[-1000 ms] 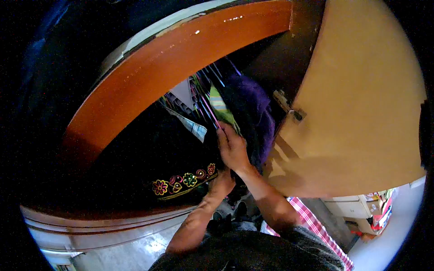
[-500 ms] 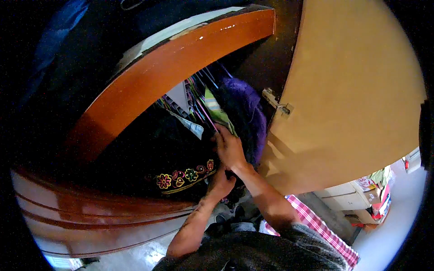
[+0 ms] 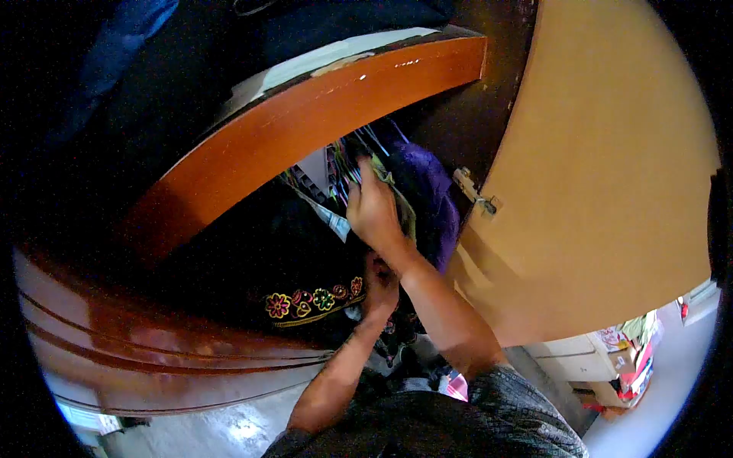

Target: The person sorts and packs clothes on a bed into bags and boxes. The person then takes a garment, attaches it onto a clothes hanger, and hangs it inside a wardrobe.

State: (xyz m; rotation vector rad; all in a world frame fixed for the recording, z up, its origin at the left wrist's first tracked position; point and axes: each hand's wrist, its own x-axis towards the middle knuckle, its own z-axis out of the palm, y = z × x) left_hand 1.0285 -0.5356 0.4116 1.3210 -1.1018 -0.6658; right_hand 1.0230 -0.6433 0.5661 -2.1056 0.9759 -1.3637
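Observation:
My right hand (image 3: pixel 374 208) reaches up among the hanging clothes in a wardrobe, index finger stretched out and thumb apart from it. It is at the green garment (image 3: pixel 379 169) and close to several thin coloured hangers (image 3: pixel 353 177). Lower down, my left hand (image 3: pixel 381 288) is closed, its fingers curled in shadow at the dark clothes; what it holds is hidden. To its left hangs a black garment with an embroidered flower border (image 3: pixel 323 298). A pale blue-grey collar or cloth edge (image 3: pixel 334 224) shows above it. A purple fuzzy garment (image 3: pixel 429 183) hangs on the right.
An orange-brown wooden shelf edge (image 3: pixel 321 103) spans above my hands, with dark cloth on top. A tan door (image 3: pixel 603 168) with a metal latch (image 3: pixel 477 195) stands open at right. Drawers (image 3: pixel 573 359) and heaped items are beyond it. Glossy brown panel (image 3: pixel 153 343) at left.
My right hand has moved up, away from the lower part of the green garment toward the hangers. My left hand has risen slightly. The camera view has shifted a little.

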